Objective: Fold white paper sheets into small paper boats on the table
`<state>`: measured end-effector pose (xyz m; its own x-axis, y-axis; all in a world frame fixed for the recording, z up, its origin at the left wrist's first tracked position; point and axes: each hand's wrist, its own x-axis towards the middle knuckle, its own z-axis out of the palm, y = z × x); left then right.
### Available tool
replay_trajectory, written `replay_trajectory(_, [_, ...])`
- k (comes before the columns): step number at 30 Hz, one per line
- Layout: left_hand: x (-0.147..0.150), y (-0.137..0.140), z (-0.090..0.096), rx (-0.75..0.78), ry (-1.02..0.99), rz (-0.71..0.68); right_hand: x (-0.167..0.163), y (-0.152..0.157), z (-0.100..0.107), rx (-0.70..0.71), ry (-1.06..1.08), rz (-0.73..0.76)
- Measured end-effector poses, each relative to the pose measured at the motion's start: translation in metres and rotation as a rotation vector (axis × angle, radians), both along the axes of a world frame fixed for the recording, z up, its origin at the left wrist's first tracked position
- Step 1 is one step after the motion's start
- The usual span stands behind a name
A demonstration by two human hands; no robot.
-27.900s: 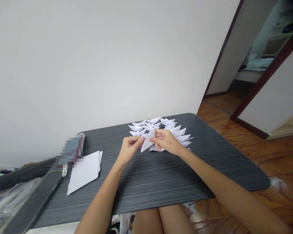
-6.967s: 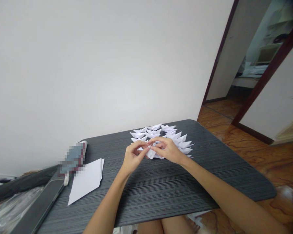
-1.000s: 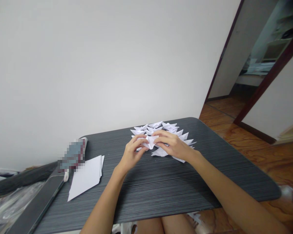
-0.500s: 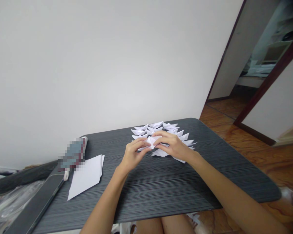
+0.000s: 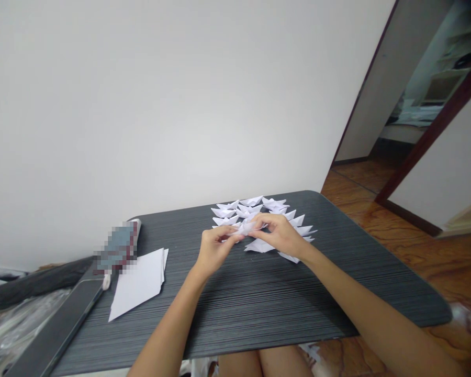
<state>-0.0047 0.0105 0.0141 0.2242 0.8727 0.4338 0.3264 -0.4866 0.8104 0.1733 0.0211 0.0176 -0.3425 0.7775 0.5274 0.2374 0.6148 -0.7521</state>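
Note:
A small folded white paper boat point(image 5: 245, 227) is held up between both hands over the table. My left hand point(image 5: 216, 246) pinches its left end between thumb and fingers. At its right end, my right hand point(image 5: 278, 234) grips it the same way, fingers bent. Several finished paper boats point(image 5: 251, 201) stand in rows just behind and beside the hands, some partly hidden by them. One paper boat point(image 5: 259, 245) lies right under my right hand.
The dark, wood-grained table point(image 5: 267, 309) stands against a white wall point(image 5: 172, 104). A stack of white paper sheets point(image 5: 138, 283) lies at the left, touching a blurred-out object point(image 5: 120, 246). A doorway opens at the right beyond the wooden floor point(image 5: 451, 262).
The boat has turned between my fingers from a flat, pointed face to a more spread, tilted form. My right fingers have shifted slightly; the other boats stay put.

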Motion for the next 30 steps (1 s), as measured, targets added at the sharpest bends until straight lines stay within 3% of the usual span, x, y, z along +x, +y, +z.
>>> replay_trajectory(3, [-0.0002, -0.0005, 0.0012, -0.11, -0.016, -0.004, -0.0011, 0.0009, -0.0017, -0.107, 0.019, -0.022])
replay_trajectory(8, [-0.0013, 0.0013, 0.0049, -0.293, -0.124, -0.145, -0.0028, 0.0017, -0.0031, -0.286, 0.062, 0.02])
replay_trajectory(17, [0.0036, 0.0024, 0.0011, -0.477, -0.32, -0.177, -0.003, 0.0002, 0.0007, -0.431, 0.105, 0.033])
replay_trajectory(25, [0.0018, 0.0031, 0.0021, -0.487, -0.282, -0.149, -0.0027, 0.0007, -0.0015, -0.444, 0.117, 0.103])
replay_trajectory(30, [0.0031, 0.003, 0.0021, -0.442, -0.237, -0.201, -0.0049, 0.0016, -0.0053, -0.395, 0.086, 0.086])
